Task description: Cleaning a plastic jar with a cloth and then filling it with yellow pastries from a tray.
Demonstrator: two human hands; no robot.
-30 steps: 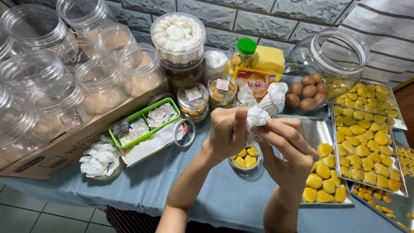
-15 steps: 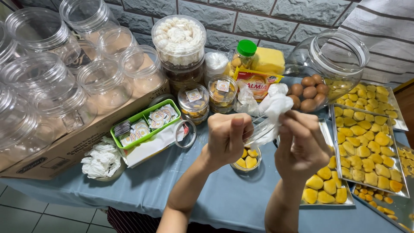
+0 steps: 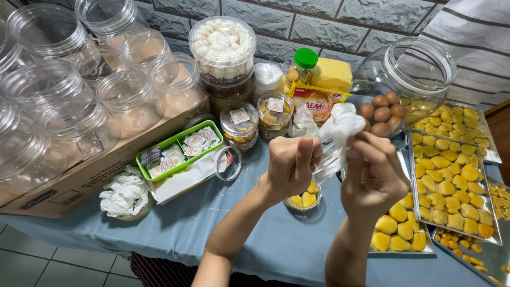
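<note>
My left hand (image 3: 289,167) and my right hand (image 3: 374,175) are raised above the blue table (image 3: 234,234). Both pinch a thin clear plastic glove (image 3: 340,135) that stretches between them and bunches up white at the top. Right below the hands sits a small clear jar (image 3: 304,197) with a few yellow cookies in it. Metal trays (image 3: 449,175) of yellow cookies lie just to the right of my right hand.
A cardboard box (image 3: 79,180) of empty clear jars fills the left. A green tray (image 3: 178,151) of stickers, a loose lid (image 3: 228,162), crumpled tissue (image 3: 125,194), filled cookie jars (image 3: 239,125), eggs (image 3: 380,114) and a big glass jar (image 3: 411,74) stand behind the hands.
My hands have drawn apart, pulling the plastic glove out from a tight wad into a stretched strip. My right hand has shifted to the right.
</note>
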